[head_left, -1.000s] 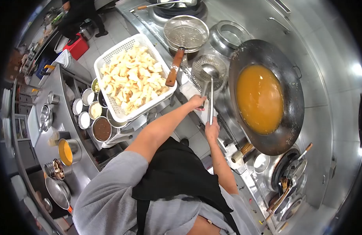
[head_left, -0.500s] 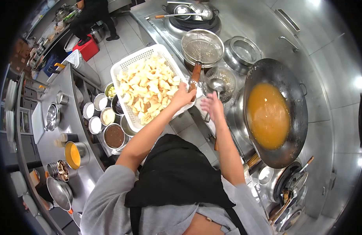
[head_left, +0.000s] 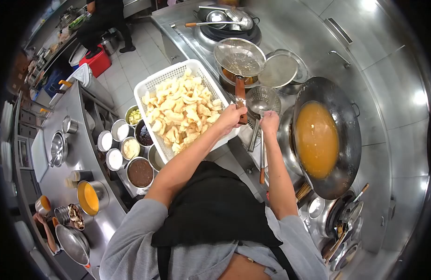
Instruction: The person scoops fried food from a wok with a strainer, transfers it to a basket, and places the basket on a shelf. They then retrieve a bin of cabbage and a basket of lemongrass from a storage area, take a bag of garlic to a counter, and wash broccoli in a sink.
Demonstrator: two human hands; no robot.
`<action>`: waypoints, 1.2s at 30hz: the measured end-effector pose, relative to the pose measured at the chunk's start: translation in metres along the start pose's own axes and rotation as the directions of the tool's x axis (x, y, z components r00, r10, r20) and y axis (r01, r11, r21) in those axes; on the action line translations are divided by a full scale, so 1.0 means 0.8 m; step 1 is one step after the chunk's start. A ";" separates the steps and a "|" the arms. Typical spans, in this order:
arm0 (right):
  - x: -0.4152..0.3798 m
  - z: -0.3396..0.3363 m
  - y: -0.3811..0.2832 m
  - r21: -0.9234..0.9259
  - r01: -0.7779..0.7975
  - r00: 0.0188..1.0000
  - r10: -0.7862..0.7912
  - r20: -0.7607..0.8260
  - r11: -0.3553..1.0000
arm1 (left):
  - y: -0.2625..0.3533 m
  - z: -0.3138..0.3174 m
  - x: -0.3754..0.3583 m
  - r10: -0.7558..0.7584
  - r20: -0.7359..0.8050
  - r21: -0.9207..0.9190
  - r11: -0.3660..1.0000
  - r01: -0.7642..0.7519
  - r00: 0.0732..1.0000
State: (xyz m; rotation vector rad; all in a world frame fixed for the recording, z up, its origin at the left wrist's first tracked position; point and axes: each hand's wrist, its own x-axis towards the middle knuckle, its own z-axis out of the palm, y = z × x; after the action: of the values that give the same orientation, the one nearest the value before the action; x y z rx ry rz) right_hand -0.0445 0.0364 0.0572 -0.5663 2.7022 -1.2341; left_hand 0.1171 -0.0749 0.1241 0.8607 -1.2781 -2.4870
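My left hand (head_left: 232, 117) is closed around the wooden handle of a wire-mesh strainer (head_left: 240, 56), whose bowl sits over a pot of orange-brown liquid. Closed fingers of my right hand (head_left: 270, 121) grip a long wooden-ended handle, which appears to run up to a perforated ladle (head_left: 264, 98). Beside that handle is a second metal handle (head_left: 254, 135). Pale, puffy fried pieces (head_left: 180, 109) fill a white plastic basket (head_left: 140, 91) left of the strainer. The head of the second handle is partly hidden.
A large wok (head_left: 348, 140) with orange-brown liquid stands on the right. Another round mesh strainer (head_left: 278, 70) lies over a pot behind. Several ingredient containers, including one of brown sauce (head_left: 140, 172), line the left counter. A person in dark clothes (head_left: 105, 23) stands farther back.
My right hand has gone from open, spread fingers to a closed grip on a handle. The round mesh strainer now shows over the back pot, and the pot under my left strainer has become visible.
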 end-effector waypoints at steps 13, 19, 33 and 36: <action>0.001 0.007 -0.063 0.571 -0.525 0.761 0.048 0.647 0.631 | -0.029 -0.014 -0.035 -0.033 -0.089 0.065 0.997 0.039 0.996; -0.109 -0.002 0.014 0.570 -0.055 0.984 -0.052 0.170 0.820 | -0.042 -0.037 -0.162 0.121 -0.176 0.156 0.983 -0.094 0.977; -0.163 -0.022 0.170 0.000 0.346 0.892 -0.329 0.311 0.938 | -0.089 0.045 -0.449 0.290 -0.698 0.007 0.917 -0.399 0.655; -0.194 -0.013 0.158 0.141 0.316 0.857 -0.346 0.381 0.938 | -0.110 0.072 -0.491 0.297 -0.777 0.015 0.890 -0.456 0.555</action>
State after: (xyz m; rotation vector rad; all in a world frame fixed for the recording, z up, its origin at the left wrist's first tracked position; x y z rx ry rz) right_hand 0.0600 0.1781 -0.0377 -1.1746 2.2653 -1.1241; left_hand 0.4058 0.1875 0.2373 1.2365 -0.7747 -1.5469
